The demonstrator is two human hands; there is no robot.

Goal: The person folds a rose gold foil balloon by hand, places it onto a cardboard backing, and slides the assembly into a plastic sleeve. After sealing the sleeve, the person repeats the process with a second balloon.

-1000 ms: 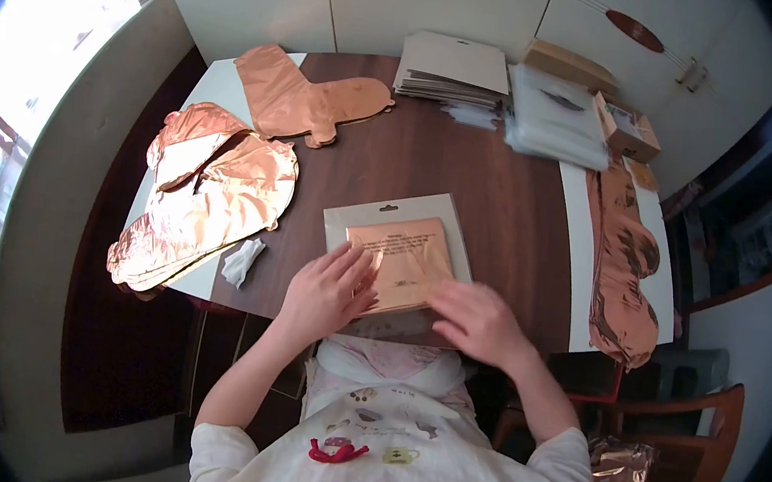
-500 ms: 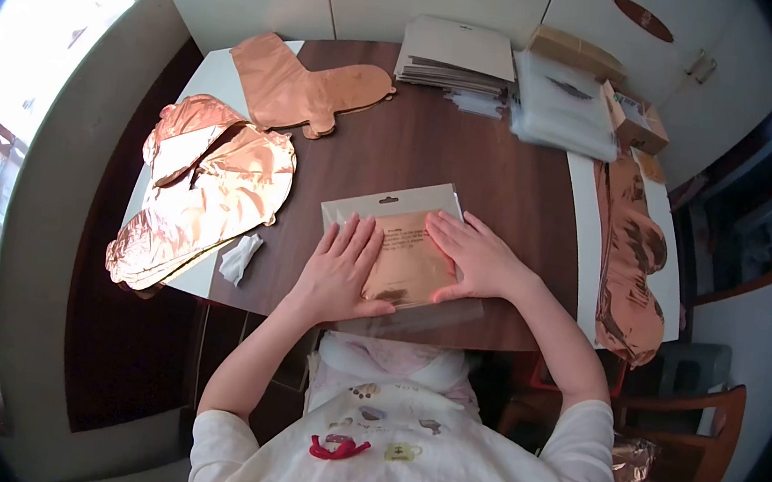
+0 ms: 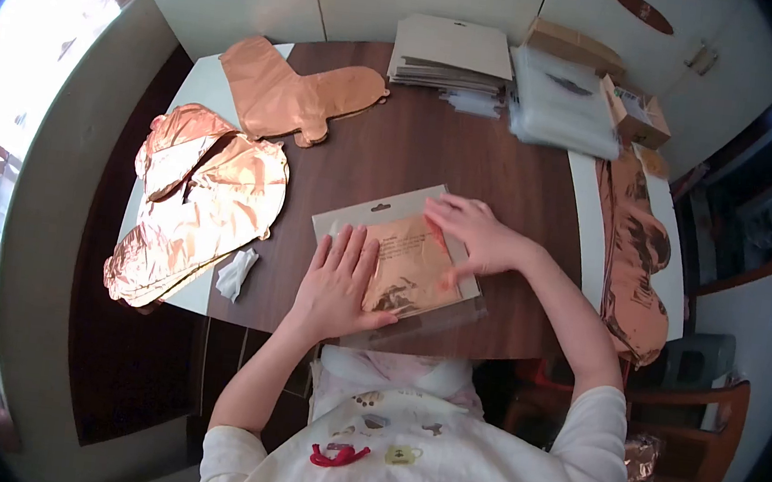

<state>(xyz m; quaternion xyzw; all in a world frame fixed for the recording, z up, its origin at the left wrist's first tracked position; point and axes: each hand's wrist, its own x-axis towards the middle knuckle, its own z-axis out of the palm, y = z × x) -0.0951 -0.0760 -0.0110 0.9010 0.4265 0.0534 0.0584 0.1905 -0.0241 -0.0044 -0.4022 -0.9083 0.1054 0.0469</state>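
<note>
A folded rose-gold foil balloon (image 3: 409, 262) with small printed text lies on a pale backing card (image 3: 393, 206) that has a hang hole at its top. Around the card is a clear plastic bag (image 3: 463, 318), its loose end toward the table's near edge. My left hand (image 3: 339, 283) rests flat on the left side of the package, fingers stretched and thumb out along the lower edge. Over the package's right side, my right hand (image 3: 480, 237) has its fingers extended and slightly bent, palm partly lifted. Whether its fingertips touch the plastic is hard to tell.
Flat rose-gold foil balloons (image 3: 210, 213) lie at the left, with another stack (image 3: 298, 95) behind. A crumpled white tissue (image 3: 236, 273) is near them. At the back are grey cards (image 3: 453, 50), clear bags (image 3: 563, 100) and a small box (image 3: 639, 112). More foil (image 3: 631, 257) lies at right.
My right hand has lifted slightly from the package and shifted up and right. My left hand stays flat on it. The whole view has shifted a little.
</note>
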